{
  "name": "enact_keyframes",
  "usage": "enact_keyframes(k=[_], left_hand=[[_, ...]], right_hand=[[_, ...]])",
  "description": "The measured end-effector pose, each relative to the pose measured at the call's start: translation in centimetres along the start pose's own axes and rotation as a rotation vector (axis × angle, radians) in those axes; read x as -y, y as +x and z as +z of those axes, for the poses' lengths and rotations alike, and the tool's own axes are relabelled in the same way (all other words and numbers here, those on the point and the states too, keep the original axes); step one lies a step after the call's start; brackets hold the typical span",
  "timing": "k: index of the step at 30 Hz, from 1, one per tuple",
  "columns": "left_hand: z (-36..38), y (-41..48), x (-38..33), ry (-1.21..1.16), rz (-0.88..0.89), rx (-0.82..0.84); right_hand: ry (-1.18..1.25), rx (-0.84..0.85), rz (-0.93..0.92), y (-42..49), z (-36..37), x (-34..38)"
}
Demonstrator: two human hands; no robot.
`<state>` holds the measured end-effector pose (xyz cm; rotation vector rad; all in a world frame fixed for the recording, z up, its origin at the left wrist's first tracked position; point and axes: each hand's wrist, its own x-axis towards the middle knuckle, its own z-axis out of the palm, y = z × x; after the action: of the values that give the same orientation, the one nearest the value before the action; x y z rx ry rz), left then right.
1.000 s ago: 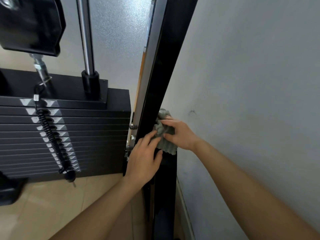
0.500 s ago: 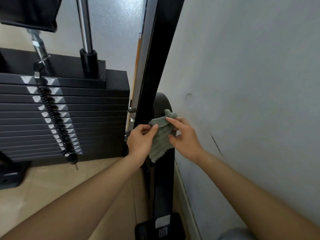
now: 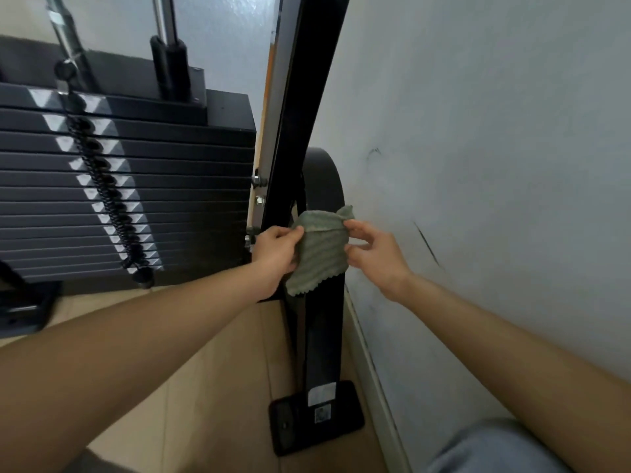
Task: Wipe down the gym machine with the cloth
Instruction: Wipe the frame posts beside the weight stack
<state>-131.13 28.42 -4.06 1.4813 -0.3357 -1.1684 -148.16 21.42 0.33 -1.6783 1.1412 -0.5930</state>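
**Grey wall on the right, tan floor below: cloth held up in both hands by the machine post**

Grey wall (image 3: 478,131) with dark scuff marks fills the right side. Tan floor (image 3: 205,370) is underneath, and a pale baseboard (image 3: 372,370) runs along the foot of the wall.

Left hand (image 3: 275,254): fingers curled, thumb and fingers pinching the upper left corner of the cloth (image 3: 321,249).

Right hand (image 3: 374,254): thumb and forefinger pinching the upper right corner, the other fingers loosely bent below.

The cloth is grey-green and ribbed, with a zigzag bottom edge. Its top edge is folded over and the rest hangs slack between the two hands. It sits in front of the lower part of the black post (image 3: 300,97) of the gym machine. Cannot tell whether it touches the post.

The post slants up out of view and has a silver strip along its left face. At the bottom it ends in a black base plate (image 3: 316,418) with white stickers. A curved black guard (image 3: 327,179) sits behind the post, between it and the wall, leaving a tight gap there. Bolts (image 3: 258,180) show on the post's left side.

Left of the post is the weight stack (image 3: 170,186), black plates with white triangle marks. A coiled black cord (image 3: 99,179) hangs diagonally across its front. A chrome rod (image 3: 164,15) enters the top plate.

A knee in light blue fabric (image 3: 495,445) shows at lower right.
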Motion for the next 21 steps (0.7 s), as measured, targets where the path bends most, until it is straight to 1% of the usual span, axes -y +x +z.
enact_keyframes(k=[3,7,9,12,14,16,19,21], left_hand=[[-0.3,-1.1,2.2,0.046,-0.108,0.017],[-0.2,-2.2,4.0,0.175,-0.167,0.028],[-0.4,-2.1,4.4,0.265,-0.172,0.050],[-1.0,-1.5,4.9,0.385,-0.132,0.077],[-1.4,-1.4,5.2,0.433,-0.102,0.107],[-1.6,-1.4,5.7,0.432,-0.089,0.135],[-2.2,-1.7,6.7,0.361,-0.097,0.158],[-2.5,-2.1,7.5,0.314,-0.114,0.173]], right_hand=[[0.034,0.006,0.113,-1.0,-0.1,-1.1],[0.071,0.035,0.252,-1.7,0.3,-2.1],[0.078,0.040,0.303,-1.8,0.6,-2.7],[0.056,-0.003,0.367,-1.8,1.2,-3.4],[0.021,-0.058,0.392,-1.6,1.9,-3.7],[-0.005,-0.115,0.397,-1.4,2.6,-3.9],[-0.043,-0.198,0.334,-1.9,3.3,-4.8],[-0.043,-0.210,0.300,-3.0,3.4,-5.8]])
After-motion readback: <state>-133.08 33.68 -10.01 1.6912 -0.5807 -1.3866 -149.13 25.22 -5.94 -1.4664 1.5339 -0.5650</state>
